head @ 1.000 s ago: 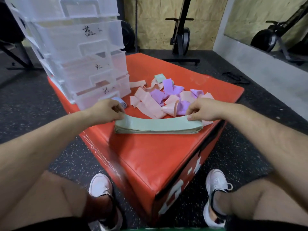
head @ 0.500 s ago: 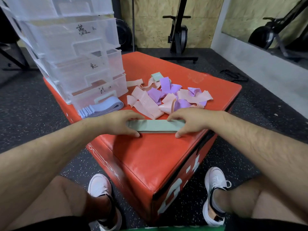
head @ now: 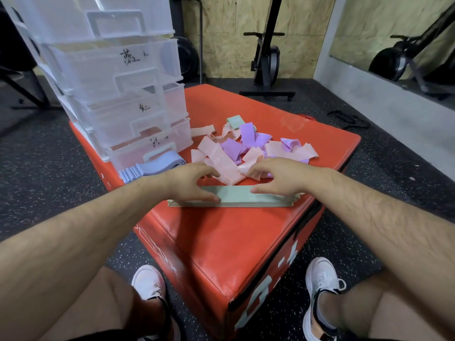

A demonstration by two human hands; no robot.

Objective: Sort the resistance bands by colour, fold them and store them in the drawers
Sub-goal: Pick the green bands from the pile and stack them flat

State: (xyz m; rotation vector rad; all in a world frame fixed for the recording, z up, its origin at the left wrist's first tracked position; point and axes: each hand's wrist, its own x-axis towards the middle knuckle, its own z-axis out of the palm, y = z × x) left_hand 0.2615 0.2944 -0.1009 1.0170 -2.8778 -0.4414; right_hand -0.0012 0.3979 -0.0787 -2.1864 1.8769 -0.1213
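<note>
We see the left hand (head: 190, 183) and right hand (head: 278, 178) pressing flat, fingers spread, on a green band stack (head: 234, 199) on the red box (head: 236, 242). Behind the stack lie loose pink and purple bands (head: 246, 151); blue bands (head: 152, 166) sit just before the drawers (head: 118, 77).

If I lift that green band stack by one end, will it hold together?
Probably not. The green band stack is thin loose layers, edges already fanned, so it would likely sag and splay. Both the left hand and right hand rest on it; supporting both ends seems safer.
</note>
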